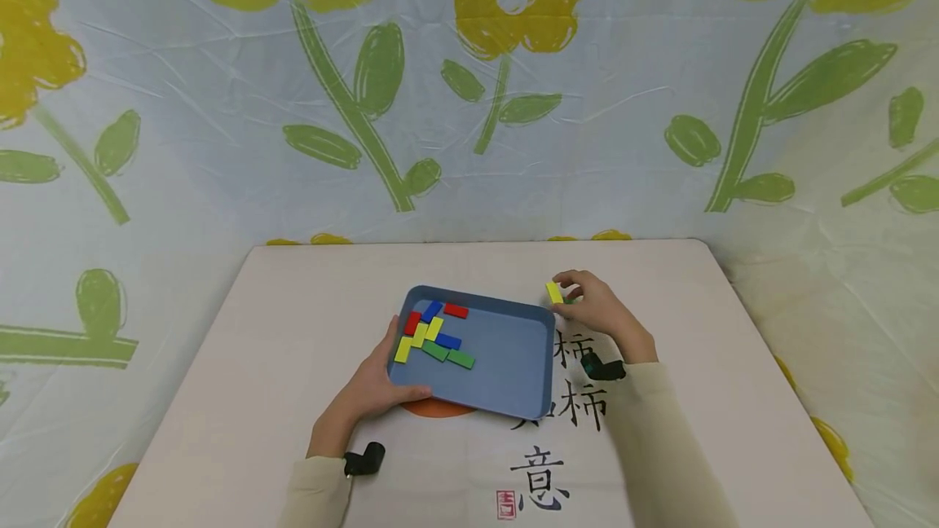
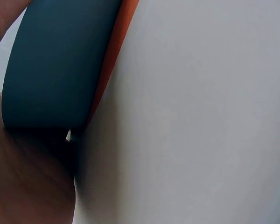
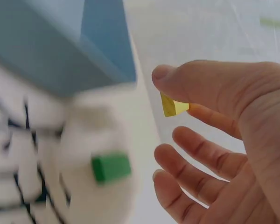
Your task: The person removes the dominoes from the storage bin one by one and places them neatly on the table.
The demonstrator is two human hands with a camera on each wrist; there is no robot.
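Note:
My left hand point(image 1: 374, 381) grips the blue-grey tray point(image 1: 506, 406) at its near left corner, thumb along the front wall and fingers on the left side. In the left wrist view the tray's dark wall point(image 2: 56, 65) sits against the palm. Just beyond the tray's far right corner, my right hand point(image 1: 597, 305) pinches a yellow block point(image 1: 553, 292) between thumb and index finger, the other fingers loosely bent. A green block point(image 3: 111, 167) lies on the table below that hand. Several red, blue, yellow and green blocks point(image 1: 434, 351) lie flat in the tray's left half.
The tray stands on a pale table cover point(image 1: 293, 308) printed with black characters point(image 1: 540, 483) and an orange shape point(image 1: 438, 408), partly hidden under the tray. Behind the table's far edge hangs a flower-patterned cloth point(image 1: 587, 178), which also lines both sides.

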